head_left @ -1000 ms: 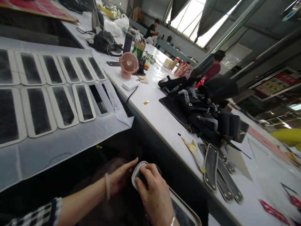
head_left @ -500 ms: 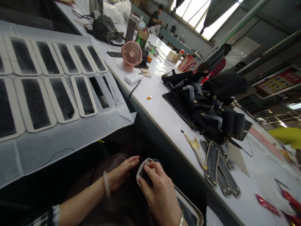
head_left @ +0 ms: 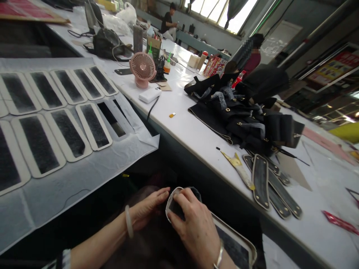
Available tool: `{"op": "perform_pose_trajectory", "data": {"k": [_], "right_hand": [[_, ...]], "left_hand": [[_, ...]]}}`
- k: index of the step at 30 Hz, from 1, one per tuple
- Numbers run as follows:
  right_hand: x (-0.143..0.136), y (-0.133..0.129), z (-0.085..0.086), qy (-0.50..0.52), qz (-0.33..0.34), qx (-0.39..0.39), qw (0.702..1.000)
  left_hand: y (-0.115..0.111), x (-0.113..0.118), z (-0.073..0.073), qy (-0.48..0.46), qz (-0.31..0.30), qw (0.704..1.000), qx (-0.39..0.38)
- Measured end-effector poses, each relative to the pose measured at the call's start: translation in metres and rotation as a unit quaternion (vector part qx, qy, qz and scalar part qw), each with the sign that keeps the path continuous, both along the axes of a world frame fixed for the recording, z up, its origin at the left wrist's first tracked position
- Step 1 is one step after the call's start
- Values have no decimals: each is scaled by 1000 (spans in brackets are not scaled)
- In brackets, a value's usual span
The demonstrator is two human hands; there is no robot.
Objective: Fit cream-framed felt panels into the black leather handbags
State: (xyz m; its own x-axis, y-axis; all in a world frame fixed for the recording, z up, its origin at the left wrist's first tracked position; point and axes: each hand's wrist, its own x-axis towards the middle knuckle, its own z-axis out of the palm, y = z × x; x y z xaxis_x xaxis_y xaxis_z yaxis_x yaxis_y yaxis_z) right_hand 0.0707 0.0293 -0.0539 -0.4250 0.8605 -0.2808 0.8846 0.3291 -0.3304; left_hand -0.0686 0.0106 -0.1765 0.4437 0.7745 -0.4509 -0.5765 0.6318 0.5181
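Observation:
My right hand (head_left: 195, 220) grips the curled end of a dark panel with a pale rim (head_left: 176, 208), its thumb and fingers pressed onto the dark inner face. To the left of that end, my left hand (head_left: 150, 209) is open, fingers stretched together and fingertips close to the rim; whether they touch it I cannot tell. A longer pale-rimmed dark stretch (head_left: 234, 246) runs out to the lower right beyond my right wrist. Whether it belongs to the same panel is hidden by my hand.
Flat pale-bordered panels (head_left: 36, 138) lie in rows on a paper-covered surface at left. Along the white table (head_left: 179, 138) are a pink fan (head_left: 142, 67), a small brush (head_left: 172, 115), black bags (head_left: 235, 108) and dark straps (head_left: 260, 181). People (head_left: 168, 24) are farther back.
The view has shifted, so the table things sit differently in it. My left fingers have come closer to the panel's rim. My right hand keeps its grip.

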Motion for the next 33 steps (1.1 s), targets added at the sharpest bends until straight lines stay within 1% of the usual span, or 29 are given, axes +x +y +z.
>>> {"op": "perform_pose_trajectory", "data": {"k": [2, 5, 7, 11, 14, 17, 19, 22, 27, 30, 33], "right_hand": [[2, -2, -2, 13, -10, -1, 1000], [3, -1, -2, 6, -12, -10, 1000], [1, 1, -1, -1, -6, -19, 1000], [-3, 7, 3, -24, 18, -22, 999], [-3, 7, 3, -37, 36, -13, 999], [1, 3, 2, -9, 25, -4, 1000], [4, 0, -1, 18, 14, 5, 1000], [9, -4, -6, 47, 4, 18, 999], [11, -5, -12, 74, -13, 10, 997], [11, -6, -12, 82, -23, 1, 996], [11, -8, -11, 86, -33, -5, 996]], "left_hand": [[0, 0, -2, -1, 0, 1000, 1], [0, 0, -6, 9, -1, 1000, -7], [1, 0, -5, 16, -5, 1000, -5], [2, 1, 7, 14, -27, 1000, 9], [4, 4, 19, 5, -28, 1000, -6], [5, 7, 28, 2, -37, 999, -33], [6, 8, 31, -4, -44, 998, -40], [5, 6, 30, -12, -48, 998, -38], [2, 0, 21, -10, -44, 998, -53], [4, -3, 19, -12, -61, 996, -62], [8, -6, 22, -16, -87, 994, -61]]}}
